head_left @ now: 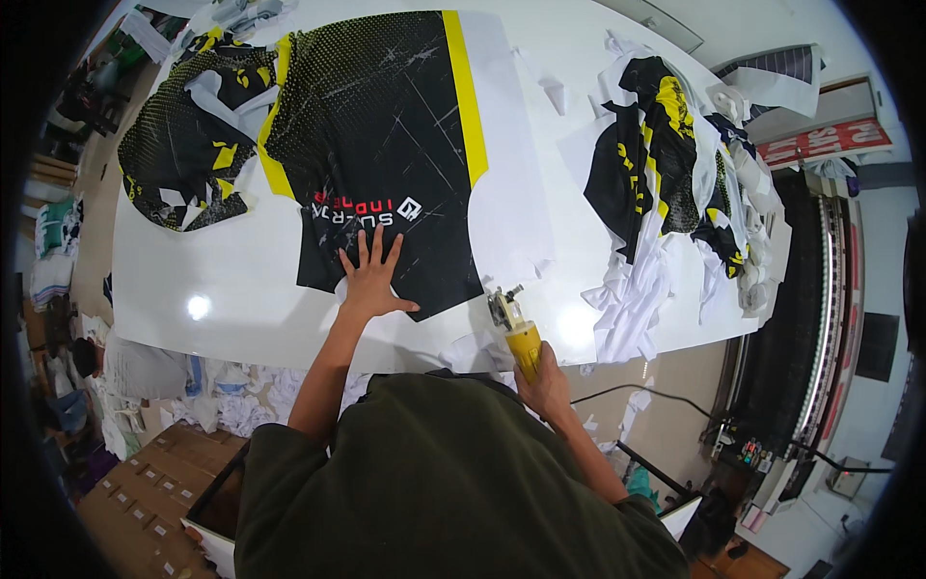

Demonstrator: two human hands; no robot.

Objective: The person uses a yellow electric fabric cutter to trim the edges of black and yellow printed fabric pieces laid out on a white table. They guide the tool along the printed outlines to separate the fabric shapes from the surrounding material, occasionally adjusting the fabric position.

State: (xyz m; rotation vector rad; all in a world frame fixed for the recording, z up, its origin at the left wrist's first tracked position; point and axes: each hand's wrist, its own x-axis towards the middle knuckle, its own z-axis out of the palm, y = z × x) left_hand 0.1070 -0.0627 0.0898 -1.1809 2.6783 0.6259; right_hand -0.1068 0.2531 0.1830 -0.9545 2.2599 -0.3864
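A black printed fabric panel (381,116) with yellow side stripes and white border cloth lies flat on the white table. My left hand (370,283) rests on its lower part, fingers spread, just below the printed lettering. In my right hand (546,391) is a yellow handheld electric cloth cutter (524,347), gripped round its body. The cutter's metal head (503,307) is at the table's near side, just right of the panel's lower corner. Whether its blade touches cloth I cannot tell. A black cord runs from the cutter off to the right.
Black and yellow cut pieces (183,145) lie bunched at the left of the white table (241,318). Another heap (670,145) with white scraps (632,299) sits at the right. Cardboard boxes (145,502) stand on the floor lower left. A long machine (805,289) lines the right side.
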